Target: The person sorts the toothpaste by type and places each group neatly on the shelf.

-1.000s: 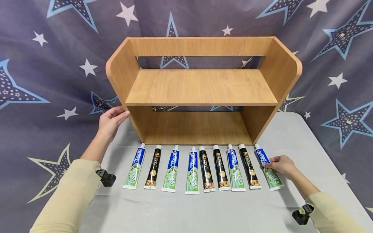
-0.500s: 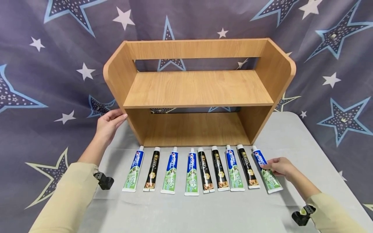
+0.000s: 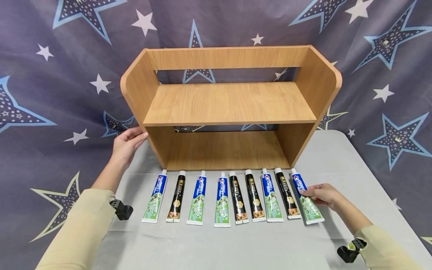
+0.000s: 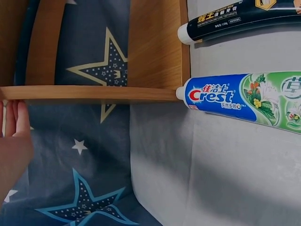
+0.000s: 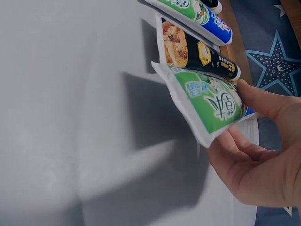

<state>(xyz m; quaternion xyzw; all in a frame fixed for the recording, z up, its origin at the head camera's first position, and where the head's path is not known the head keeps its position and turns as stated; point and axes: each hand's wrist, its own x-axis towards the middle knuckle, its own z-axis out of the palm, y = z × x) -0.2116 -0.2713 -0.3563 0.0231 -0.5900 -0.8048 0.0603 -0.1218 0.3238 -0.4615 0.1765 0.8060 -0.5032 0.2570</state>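
My left hand [image 3: 127, 145] rests its fairly straight fingers against the outer left side of a wooden two-tier shelf [image 3: 229, 105]. In the left wrist view those fingers [image 4: 19, 120] touch the side panel. At the right end of a row of tubes, my right hand [image 3: 325, 195] pinches a blue-and-green Crest toothpaste tube [image 3: 308, 204] between thumb and fingers. The right wrist view has this tube [image 5: 209, 101] tilted, its near edge raised off the cloth. Beside it lies a black toothpaste tube [image 3: 287, 195]; my fingers partly hide the held tube's cap end.
Several more Crest tubes [image 3: 199, 198] and black tubes [image 3: 177, 197] lie in a row before the shelf, caps toward it. A pale cloth covers the table [image 3: 216, 247]. A star-patterned curtain [image 3: 50, 150] hangs behind and at both sides.
The right hand has shifted the rightmost Crest tube slightly left, closer to the black tube, and turned it a little straighter. The left hand stays at the shelf. The head view has shifted slightly.
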